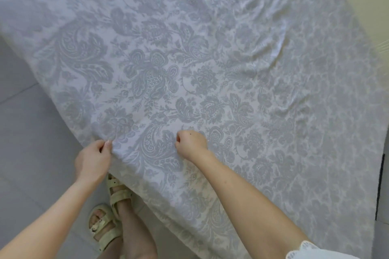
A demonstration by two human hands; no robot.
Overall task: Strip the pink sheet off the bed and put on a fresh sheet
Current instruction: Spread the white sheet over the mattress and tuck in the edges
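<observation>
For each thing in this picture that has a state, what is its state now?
patterned sheet: spread out, wrinkled at the far right, near edge hanging down.
left hand: pinches the sheet's edge.
right hand: fingers curled, on the sheet, seems to grip it.
sandals: worn, standing on the floor.

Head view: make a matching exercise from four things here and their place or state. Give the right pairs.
Things:
1 left hand
2 right hand
3 sandals
4 floral sheet

States:
A on the floor
B spread out, wrinkled at upper right
C pinches the sheet's edge
D fingers curled, resting on top of the sheet

Pairs: 1-C, 2-D, 3-A, 4-B
</observation>
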